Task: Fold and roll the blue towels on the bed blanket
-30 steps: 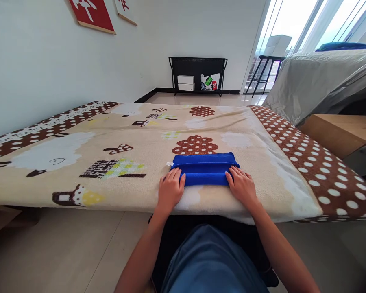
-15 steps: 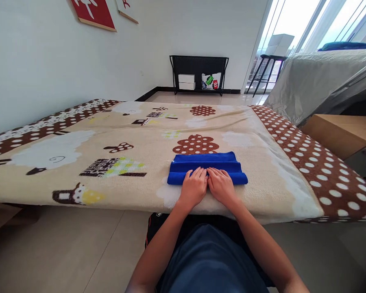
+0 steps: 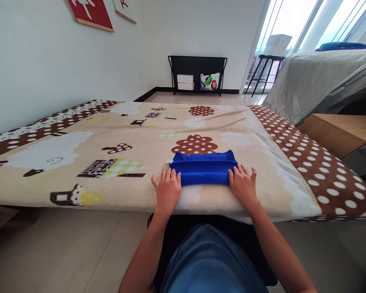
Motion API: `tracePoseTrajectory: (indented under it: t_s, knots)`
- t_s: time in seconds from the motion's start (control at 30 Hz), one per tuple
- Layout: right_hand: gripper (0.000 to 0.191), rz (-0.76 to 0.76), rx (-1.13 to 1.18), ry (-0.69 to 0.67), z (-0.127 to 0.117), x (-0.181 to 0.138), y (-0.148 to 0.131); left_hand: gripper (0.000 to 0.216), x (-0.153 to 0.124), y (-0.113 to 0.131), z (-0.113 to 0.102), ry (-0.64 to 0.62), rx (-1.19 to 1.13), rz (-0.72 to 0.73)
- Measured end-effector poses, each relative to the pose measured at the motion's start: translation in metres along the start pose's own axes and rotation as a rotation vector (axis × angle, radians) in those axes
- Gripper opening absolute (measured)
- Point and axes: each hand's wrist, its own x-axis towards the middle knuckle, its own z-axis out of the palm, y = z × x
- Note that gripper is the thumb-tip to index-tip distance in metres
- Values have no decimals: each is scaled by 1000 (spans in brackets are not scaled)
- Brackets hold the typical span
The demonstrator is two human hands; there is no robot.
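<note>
A bright blue towel (image 3: 205, 166) lies folded in lengthwise bands on the patterned blanket (image 3: 271, 179), near the edge closest to me. A small white tag shows at its far left corner. My left hand (image 3: 168, 186) rests palm down at the towel's left end, fingertips touching it and thumb spread outward. At the opposite end, my right hand (image 3: 243, 183) lies on the near right corner, its fingers spread. Both hands are open, and the towel runs between them.
A black rack (image 3: 198, 73) with white boxes (image 3: 185, 82) and a printed bag (image 3: 210, 81) stands by the far wall. To the right are a cardboard box (image 3: 338, 132), a grey-covered bulky object (image 3: 311, 77) and a black stool (image 3: 265, 71).
My hands have parted from the middle of the towel, the left moving to its left end and the right to its right end. The near band looks flatter.
</note>
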Motion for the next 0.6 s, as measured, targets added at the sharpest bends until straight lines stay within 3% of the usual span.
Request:
tracePoseTrajectory:
  t_s: [0.07, 0.2, 0.27, 0.4, 0.6]
  knots:
    - [46, -46, 25, 15, -3, -2, -19, 44, -2, 19, -1, 1, -2, 49]
    - [44, -264, 196, -84, -3, 2, -56, 44, 2, 57, 6, -147, -140, 351]
    - [44, -303, 226, -125, 0, 8, -65, 43, 8, 67, 10, -193, -176, 418]
    - [43, -227, 215, -157, 4, 23, -58, 44, 21, 63, 14, -176, -155, 320]
    - [43, -70, 179, -179, 4, 28, -21, 44, 28, 26, 9, -127, -105, 138]
